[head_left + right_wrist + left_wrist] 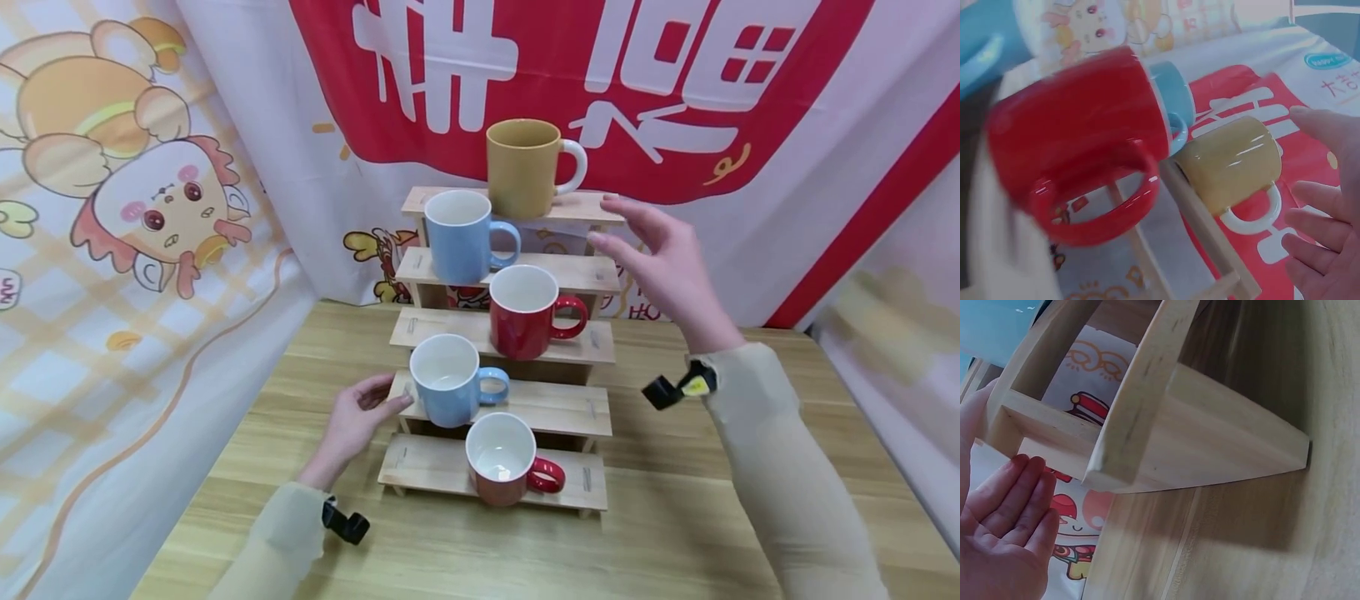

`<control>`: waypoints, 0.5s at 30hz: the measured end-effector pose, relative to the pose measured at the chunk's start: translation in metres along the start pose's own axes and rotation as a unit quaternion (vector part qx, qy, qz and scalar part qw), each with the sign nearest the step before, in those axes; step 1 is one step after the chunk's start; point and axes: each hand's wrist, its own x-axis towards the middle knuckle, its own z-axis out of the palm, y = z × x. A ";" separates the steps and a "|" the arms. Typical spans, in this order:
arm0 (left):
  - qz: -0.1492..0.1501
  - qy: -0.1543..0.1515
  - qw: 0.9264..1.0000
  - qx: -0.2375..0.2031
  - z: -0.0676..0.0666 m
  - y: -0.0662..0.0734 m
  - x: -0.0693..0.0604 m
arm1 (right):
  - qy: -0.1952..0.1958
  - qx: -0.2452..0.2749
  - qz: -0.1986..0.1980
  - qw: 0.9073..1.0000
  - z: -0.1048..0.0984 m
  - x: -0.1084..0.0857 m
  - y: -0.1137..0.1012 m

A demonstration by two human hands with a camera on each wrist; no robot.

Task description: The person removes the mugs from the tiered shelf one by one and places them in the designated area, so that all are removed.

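A stepped wooden rack (435, 461) carries mugs, one on each step. The yellow mug (522, 171) with a white handle is on top. Below it come a blue mug (459, 237), a red mug (522, 312) on the middle step, another blue mug (446, 381), and a red-handled mug (501, 458) on the bottom step. My left hand (362, 421) is at the left end of the lower blue mug's step, thumb towards that mug, fingers loosely extended; contact with the wood is unclear. Right of the yellow mug, my right hand (663, 258) hovers with fingers apart, holding nothing.
The rack stands on a wood-grain table (675, 500). Behind hangs a white cloth with a large red printed panel (547, 75). A cartoon-printed cloth (150, 333) drapes along the left side, and another white cloth (892, 300) hangs at the right.
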 end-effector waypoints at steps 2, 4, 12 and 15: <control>0.002 -0.001 1.000 0.001 0.000 0.000 0.000 | 0.001 0.020 0.020 1.000 0.003 0.014 -0.005; 0.004 -0.001 1.000 0.000 -0.001 0.000 0.000 | 0.006 0.039 0.038 0.999 0.006 0.028 -0.009; -0.006 0.001 1.000 0.003 -0.001 0.000 0.002 | 0.016 0.097 0.109 0.989 0.009 0.082 -0.019; -0.009 0.001 1.000 0.003 -0.001 0.000 0.002 | 0.006 0.094 0.132 0.987 0.009 0.095 -0.021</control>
